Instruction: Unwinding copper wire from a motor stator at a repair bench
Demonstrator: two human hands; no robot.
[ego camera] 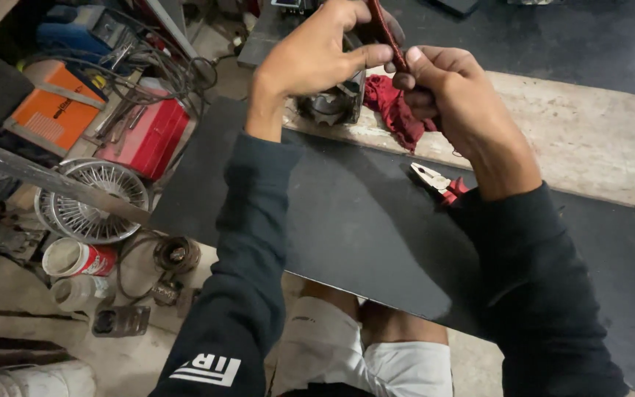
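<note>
My left hand (317,55) and my right hand (453,99) are raised together above the bench, both gripping a thin dark reddish strip (382,33) between thumbs and fingers. A red rag (395,110) hangs under my right hand and lies on the wooden plank (589,140). Just below my left hand sits a metal toothed part (332,106), partly hidden by that hand. Red-handled pliers (439,184) lie on the black mat (347,213) beside my right forearm.
On the floor at left stand an orange box (53,110), a red metal case (148,136), a wire fan guard (93,202), tangled cables (163,66), two cans (75,261) and a small round bearing-like part (176,255). My knees (361,345) show under the mat's near edge.
</note>
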